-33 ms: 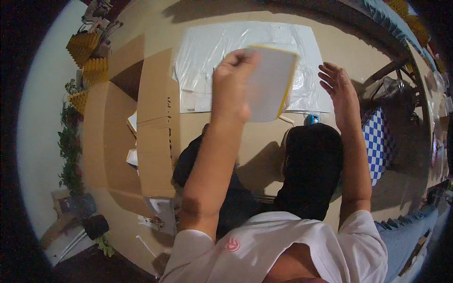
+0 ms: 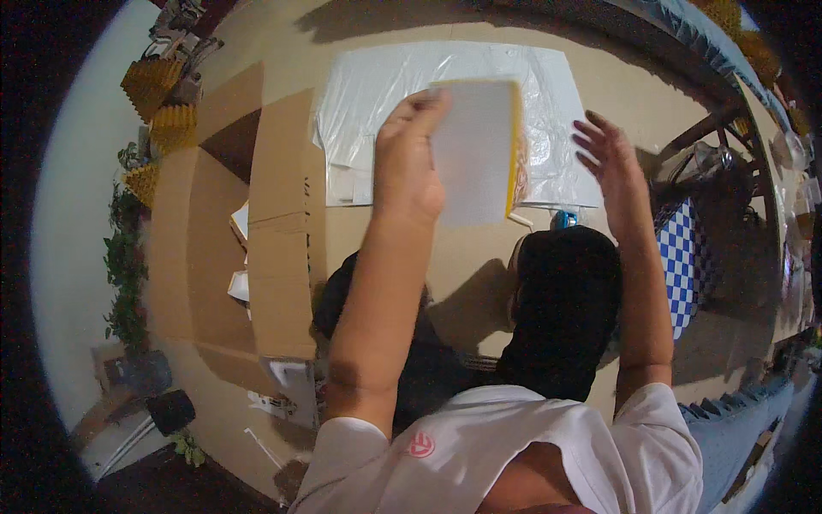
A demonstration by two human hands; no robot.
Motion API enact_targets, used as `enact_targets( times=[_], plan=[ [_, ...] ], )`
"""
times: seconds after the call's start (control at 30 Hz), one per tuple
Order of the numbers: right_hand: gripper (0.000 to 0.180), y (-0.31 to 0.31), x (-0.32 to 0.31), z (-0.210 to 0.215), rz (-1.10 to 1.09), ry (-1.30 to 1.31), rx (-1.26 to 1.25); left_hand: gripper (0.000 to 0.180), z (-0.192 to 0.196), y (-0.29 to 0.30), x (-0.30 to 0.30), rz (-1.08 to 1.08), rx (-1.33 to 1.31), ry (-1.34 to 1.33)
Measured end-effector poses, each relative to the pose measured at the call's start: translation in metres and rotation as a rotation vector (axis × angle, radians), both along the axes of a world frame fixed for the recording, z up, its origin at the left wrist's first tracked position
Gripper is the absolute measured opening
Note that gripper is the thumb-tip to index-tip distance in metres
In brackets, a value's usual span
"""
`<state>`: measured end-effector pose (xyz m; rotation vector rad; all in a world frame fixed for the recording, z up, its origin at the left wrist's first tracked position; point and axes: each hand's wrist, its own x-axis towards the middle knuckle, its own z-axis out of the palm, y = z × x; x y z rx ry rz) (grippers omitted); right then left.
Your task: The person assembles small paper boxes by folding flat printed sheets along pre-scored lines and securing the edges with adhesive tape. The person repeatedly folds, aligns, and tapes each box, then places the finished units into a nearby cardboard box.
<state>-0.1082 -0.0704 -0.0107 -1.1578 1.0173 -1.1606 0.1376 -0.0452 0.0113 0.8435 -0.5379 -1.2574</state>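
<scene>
My left hand (image 2: 409, 158) grips a flat, pale rectangular panel with yellow edges (image 2: 479, 154) by its left side, fingers closed at the upper left corner. Raised in front of me, the panel hides part of a white sheet with clear plastic over it (image 2: 360, 81) on the floor. My right hand (image 2: 615, 163) is in the air to the right of the panel, apart from it, with its fingers spread and nothing in them. Below the panel's right corner lies a small blue object (image 2: 563, 219), partly covered by my knee; its kind is unclear.
An open cardboard box (image 2: 282, 197) stands at my left, with some white, yellow-edged pieces (image 2: 240, 285) inside. To the right are a blue-and-white checkered item (image 2: 679, 257) and dark wooden furniture (image 2: 702, 128). A plant (image 2: 127, 265) is by the left wall.
My left hand has moved slightly left with the panel, which has turned a little more upright. My right hand has shifted slightly, staying at the right.
</scene>
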Motion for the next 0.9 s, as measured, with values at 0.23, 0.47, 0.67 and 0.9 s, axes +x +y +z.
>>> enact_targets(
  times=[0.23, 0.47, 0.67, 0.9],
  plan=[
    [0.080, 0.029, 0.034, 0.018, 0.458, 0.140, -0.013, 0.036, 0.012, -0.007, 0.014, 0.210, 0.240, 0.464],
    [0.063, 0.021, 0.050, 0.036, 0.278, 0.128, 0.022, 0.043, 0.013, 0.004, 0.008, -0.047, 0.150, 0.318],
    [0.062, 0.008, 0.064, 0.029, -0.027, 0.031, -0.213, 0.049, 0.021, 0.015, -0.011, -0.182, 0.128, 0.242],
    [0.069, 0.017, 0.065, 0.020, -0.096, 0.013, -0.326, 0.053, 0.014, 0.018, -0.036, -0.188, 0.053, 0.202]
  ],
)
